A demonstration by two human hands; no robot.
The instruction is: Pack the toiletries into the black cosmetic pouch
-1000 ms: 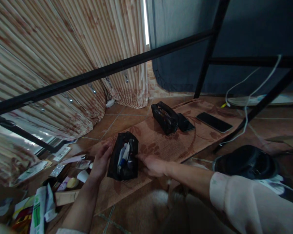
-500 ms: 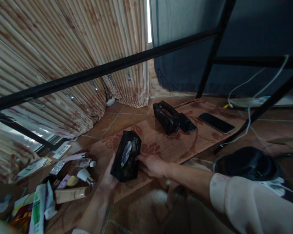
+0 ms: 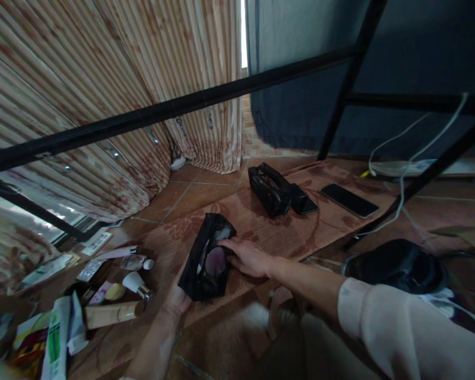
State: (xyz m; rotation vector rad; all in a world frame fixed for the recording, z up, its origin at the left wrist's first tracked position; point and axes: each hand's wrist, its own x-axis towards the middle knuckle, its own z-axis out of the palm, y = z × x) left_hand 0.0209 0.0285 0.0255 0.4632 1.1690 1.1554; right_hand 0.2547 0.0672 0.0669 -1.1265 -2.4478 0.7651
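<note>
A black see-through pouch [image 3: 196,266] leans open on the brown mat, with a pinkish round item [image 3: 216,262] showing inside among pale things. My left hand [image 3: 178,295] supports the pouch from its left side, the fingers mostly hidden behind it. At the opposite rim, my right hand [image 3: 250,257] grips the opening with thumb and fingers and pulls the side wide. Farther back on the mat stands a second black pouch [image 3: 267,191], also unzipped with items inside.
Two dark phones [image 3: 350,199] lie on the mat [image 3: 301,235]. Left of my arm are a cream tube [image 3: 114,315], a makeup brush [image 3: 136,285], a white-green tube [image 3: 56,332] and several small cosmetics. A black metal bar [image 3: 174,113] crosses ahead; a white cable [image 3: 404,184] hangs right.
The pouch's right side has been pulled farther out to the right, and the pinkish round item has come into sight. My right hand has shifted slightly up along the rim.
</note>
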